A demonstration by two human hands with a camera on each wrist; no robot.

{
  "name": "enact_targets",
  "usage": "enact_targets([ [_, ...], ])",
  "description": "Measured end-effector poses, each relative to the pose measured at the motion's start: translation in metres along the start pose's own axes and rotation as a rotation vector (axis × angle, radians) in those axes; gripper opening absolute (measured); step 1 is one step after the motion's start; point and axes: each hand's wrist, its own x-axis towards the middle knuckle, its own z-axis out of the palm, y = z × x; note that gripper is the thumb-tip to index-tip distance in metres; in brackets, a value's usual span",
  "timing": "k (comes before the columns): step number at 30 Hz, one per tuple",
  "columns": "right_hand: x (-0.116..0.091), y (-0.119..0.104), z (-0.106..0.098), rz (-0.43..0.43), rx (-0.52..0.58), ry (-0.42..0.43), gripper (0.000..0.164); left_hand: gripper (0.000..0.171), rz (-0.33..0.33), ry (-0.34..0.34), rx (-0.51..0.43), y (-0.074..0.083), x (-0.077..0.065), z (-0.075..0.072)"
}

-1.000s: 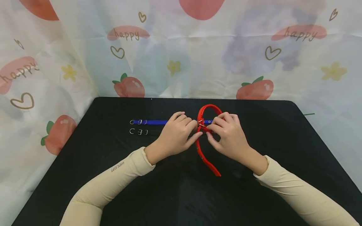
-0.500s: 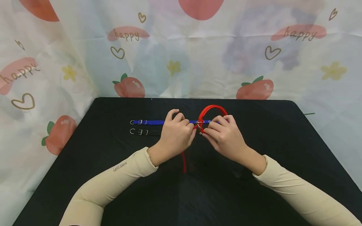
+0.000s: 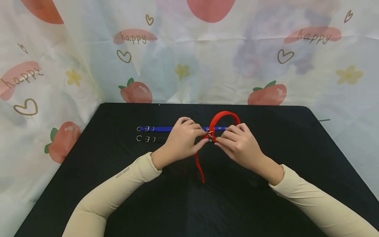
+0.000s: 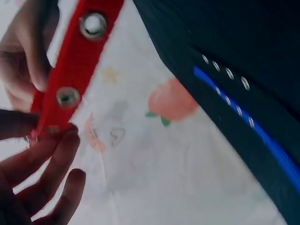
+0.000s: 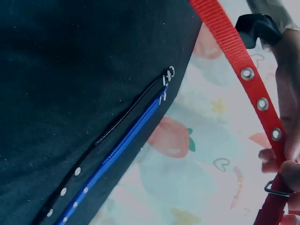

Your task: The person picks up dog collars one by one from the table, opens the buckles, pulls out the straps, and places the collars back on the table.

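On the table (image 3: 189, 204), toward its far edge, one collar (image 3: 161, 129) lies behind a second collar (image 3: 160, 140), buckles (image 3: 147, 128) toward the left edge. Above them, a third collar (image 3: 212, 124) is between left hand (image 3: 183, 136) and right hand (image 3: 241, 143).

Your left forearm (image 3: 118, 187), bent at the elbow, and your straighter right forearm (image 3: 319, 197) angle inward. Your left hand (image 3: 183, 139), its back upward, pinches between thumb and fingers. Your right hand (image 3: 243, 146) faces it just beside, fingers bent and pinching too. Both bare wrists show beyond the cuffs.
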Motion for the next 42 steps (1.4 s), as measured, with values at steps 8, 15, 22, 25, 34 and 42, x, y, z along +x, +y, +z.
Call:
enact_targets([
  [8,0.007,-0.001,-0.004,-0.009,-0.017,0.103,0.039,0.015,-0.078,-0.036,-0.105,0.003,-0.001,-0.006],
  [15,0.006,0.011,-0.012,0.085,0.147,0.038,0.040,0.021,-0.054,-0.085,-0.104,0.003,-0.003,-0.012],
  [22,0.000,0.017,-0.015,0.079,0.350,-0.093,0.044,0.017,-0.016,-0.070,-0.132,0.003,-0.006,-0.016],
  [25,-0.001,0.014,-0.016,0.128,0.370,-0.123,0.049,0.019,-0.024,-0.059,-0.168,0.002,-0.007,-0.015],
  [34,0.001,0.004,-0.008,0.158,0.393,-0.077,0.046,0.035,-0.023,0.026,-0.222,0.006,-0.009,-0.007],
  [42,0.002,0.009,-0.008,0.100,0.323,0.006,0.044,0.029,0.000,0.117,-0.165,0.007,-0.008,-0.012],
])
